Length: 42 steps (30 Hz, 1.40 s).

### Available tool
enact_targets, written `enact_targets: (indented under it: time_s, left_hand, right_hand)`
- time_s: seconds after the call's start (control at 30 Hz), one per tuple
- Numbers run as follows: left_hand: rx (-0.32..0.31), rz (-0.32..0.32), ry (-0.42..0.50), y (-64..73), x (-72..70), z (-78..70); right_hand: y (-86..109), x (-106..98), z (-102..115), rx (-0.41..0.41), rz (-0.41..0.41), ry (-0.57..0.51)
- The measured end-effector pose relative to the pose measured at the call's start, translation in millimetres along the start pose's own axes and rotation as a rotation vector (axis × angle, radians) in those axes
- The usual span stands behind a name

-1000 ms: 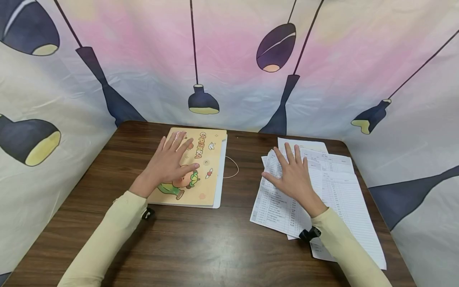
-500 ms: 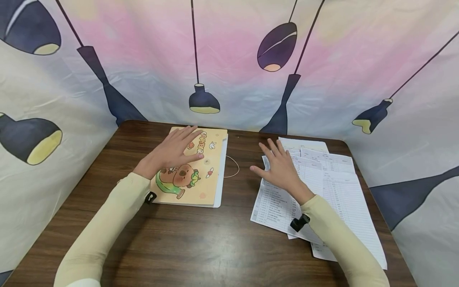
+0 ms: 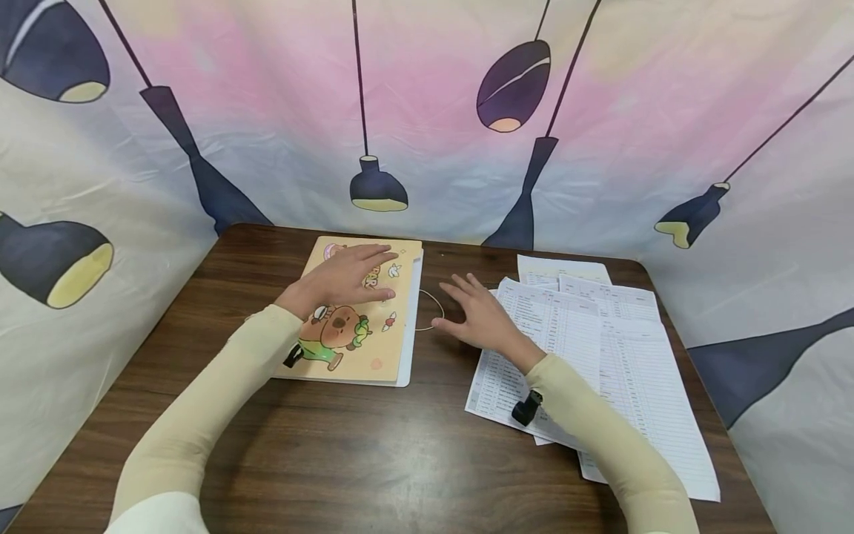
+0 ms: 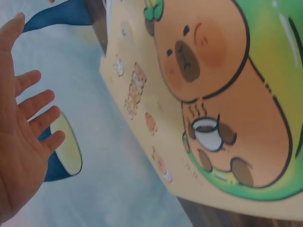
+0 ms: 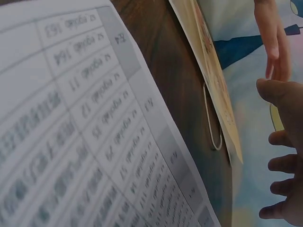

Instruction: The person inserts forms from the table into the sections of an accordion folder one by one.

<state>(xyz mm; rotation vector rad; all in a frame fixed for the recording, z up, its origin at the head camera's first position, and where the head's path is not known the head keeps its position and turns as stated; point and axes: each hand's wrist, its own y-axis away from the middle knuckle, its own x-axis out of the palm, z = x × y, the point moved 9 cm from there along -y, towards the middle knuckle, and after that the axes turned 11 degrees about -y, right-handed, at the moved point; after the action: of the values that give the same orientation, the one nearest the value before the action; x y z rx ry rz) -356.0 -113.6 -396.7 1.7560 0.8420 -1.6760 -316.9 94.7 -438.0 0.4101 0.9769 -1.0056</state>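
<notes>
A yellow cartoon folder (image 3: 383,345) with a capybara on its cover lies closed on the table's left side. My left hand (image 3: 343,278) hovers over its upper part with fingers outstretched and holds nothing. In the left wrist view a gap shows between that hand (image 4: 23,137) and the cover (image 4: 189,109). A thin elastic loop (image 3: 442,311) sticks out from the folder's right edge. My right hand (image 3: 480,315), also empty with fingers spread, is above the gap between folder and papers. Several printed sheets (image 3: 554,326) lie overlapping under the right forearm.
The brown wooden table (image 3: 400,460) meets a fabric backdrop (image 3: 440,178) printed with lamps along its far edge and sides. Lined sheets (image 3: 657,393) reach toward the table's right edge. Small black cameras (image 3: 527,408) sit at both wrists.
My right hand has moved left, from over the papers to near the elastic loop. My left hand has shifted right across the folder. Folder and papers have stayed put.
</notes>
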Motion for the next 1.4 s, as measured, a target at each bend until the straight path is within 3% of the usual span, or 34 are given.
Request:
enact_targets:
  time_s: [0.43, 0.7, 0.97, 1.4]
  left_hand:
    - [0.06, 0.058, 0.01, -20.6, 28.6, -13.3]
    - [0.099, 0.096, -0.023, -27.6, 41.8, -18.7]
    - [0.115, 0.101, -0.031, -32.3, 49.4, -20.8]
    - [0.088, 0.129, -0.042, -39.4, 59.5, -23.7]
  right_hand:
    - [-22.4, 36.6, 10.9, 0.001, 0.088, -0.081]
    - [-26.7, 54.4, 12.5, 0.0, 0.158, -0.06]
    - [-27.5, 61.7, 13.8, -0.004, 0.178, -0.006]
    - [-28.3, 63.6, 12.8, 0.03, 0.2, 0.03]
